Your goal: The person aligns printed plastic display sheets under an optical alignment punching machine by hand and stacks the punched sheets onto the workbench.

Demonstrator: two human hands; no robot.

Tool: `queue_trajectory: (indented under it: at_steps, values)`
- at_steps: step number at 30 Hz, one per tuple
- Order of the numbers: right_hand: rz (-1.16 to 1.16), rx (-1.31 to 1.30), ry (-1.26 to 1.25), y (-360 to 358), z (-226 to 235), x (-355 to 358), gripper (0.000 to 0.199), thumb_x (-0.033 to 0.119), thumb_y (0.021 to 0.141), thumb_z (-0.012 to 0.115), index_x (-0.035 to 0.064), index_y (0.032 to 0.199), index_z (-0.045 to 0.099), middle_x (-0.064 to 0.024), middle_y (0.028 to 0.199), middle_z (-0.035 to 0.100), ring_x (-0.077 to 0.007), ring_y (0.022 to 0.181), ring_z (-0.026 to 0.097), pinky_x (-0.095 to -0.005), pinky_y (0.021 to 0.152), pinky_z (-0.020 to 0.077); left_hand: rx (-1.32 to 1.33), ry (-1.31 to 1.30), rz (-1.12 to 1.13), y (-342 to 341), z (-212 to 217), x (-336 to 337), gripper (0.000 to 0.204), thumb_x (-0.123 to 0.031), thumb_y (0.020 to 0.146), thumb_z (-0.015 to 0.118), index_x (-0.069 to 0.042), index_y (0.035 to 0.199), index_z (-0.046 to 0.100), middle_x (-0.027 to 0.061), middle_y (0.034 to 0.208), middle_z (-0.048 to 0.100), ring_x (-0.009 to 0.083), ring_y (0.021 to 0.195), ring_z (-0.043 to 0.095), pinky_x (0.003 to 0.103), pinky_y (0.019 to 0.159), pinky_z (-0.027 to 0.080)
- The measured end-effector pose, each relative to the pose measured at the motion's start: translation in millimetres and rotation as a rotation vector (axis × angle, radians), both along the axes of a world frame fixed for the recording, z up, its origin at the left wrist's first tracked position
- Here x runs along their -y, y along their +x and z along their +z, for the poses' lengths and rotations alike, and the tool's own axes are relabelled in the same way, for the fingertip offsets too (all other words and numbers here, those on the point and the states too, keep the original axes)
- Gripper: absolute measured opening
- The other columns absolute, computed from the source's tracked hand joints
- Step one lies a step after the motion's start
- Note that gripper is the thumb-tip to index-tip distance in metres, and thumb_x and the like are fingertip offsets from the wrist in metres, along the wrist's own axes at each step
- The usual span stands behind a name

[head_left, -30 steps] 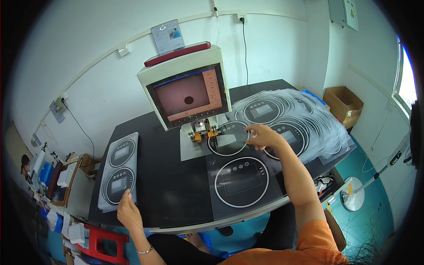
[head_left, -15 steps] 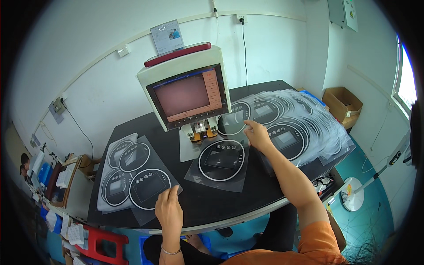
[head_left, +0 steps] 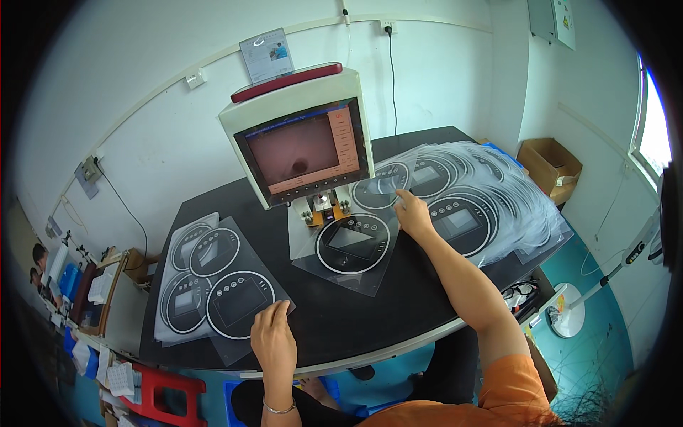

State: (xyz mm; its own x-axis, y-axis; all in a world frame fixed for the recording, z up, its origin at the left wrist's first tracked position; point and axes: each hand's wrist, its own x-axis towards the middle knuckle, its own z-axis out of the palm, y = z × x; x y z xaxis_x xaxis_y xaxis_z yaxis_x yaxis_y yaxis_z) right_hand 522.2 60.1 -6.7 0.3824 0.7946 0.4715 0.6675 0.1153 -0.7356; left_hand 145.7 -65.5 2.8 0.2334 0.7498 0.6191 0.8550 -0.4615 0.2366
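My right hand (head_left: 413, 213) is closed in a pinch at the upper right edge of a clear film sheet (head_left: 370, 282) printed with a black disc and white ring. The sheet lies on the black table under the front of a machine with a monitor (head_left: 295, 153), its upper edge at the small brass-coloured stage (head_left: 329, 213). My left hand (head_left: 274, 340) has its fingers together on the corner of another printed film sheet (head_left: 240, 304), the top one of the left pile; the thumb is hidden. On the monitor a dark round spot shows against pink.
A large fanned stack of printed film sheets (head_left: 509, 203) covers the table's right side. Behind it stands a cardboard box (head_left: 551, 167). An open drawer (head_left: 526, 302) with small items juts out below the right edge. A red stool (head_left: 171, 395) is at lower left.
The middle film sheet has moved away from me, toward the machine, with my right hand beside it. A dark spot has appeared on the monitor. My left hand has barely moved.
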Motion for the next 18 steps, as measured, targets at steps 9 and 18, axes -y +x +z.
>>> queue_trajectory:
  at_steps: [9,18]
  values:
    - [0.094,-0.181,-0.231,-13,29,26,0.053,0.015,0.087,0.069,-0.0002,0.136,0.053,-0.0144,0.089,0.070,-0.0190,0.055,0.067,-0.0348,0.070,0.0567,-0.155,0.014,0.192,-2,-7,-3,0.035,-0.008,0.096,0.056,-0.010,0.130,0.064,0.0150,0.132,0.063,0.0382,0.129,0.054,0.054,0.113,0.036]
    - [0.034,0.531,-0.129,4,31,38,0.037,-0.002,0.081,0.061,0.0017,0.118,0.061,-0.0230,0.108,0.059,-0.0414,0.104,0.063,-0.0473,0.087,0.0539,-0.163,-0.035,0.029,15,-1,37,0.040,-0.003,0.091,0.056,-0.010,0.130,0.065,0.0169,0.129,0.065,0.0393,0.122,0.059,0.053,0.107,0.042]
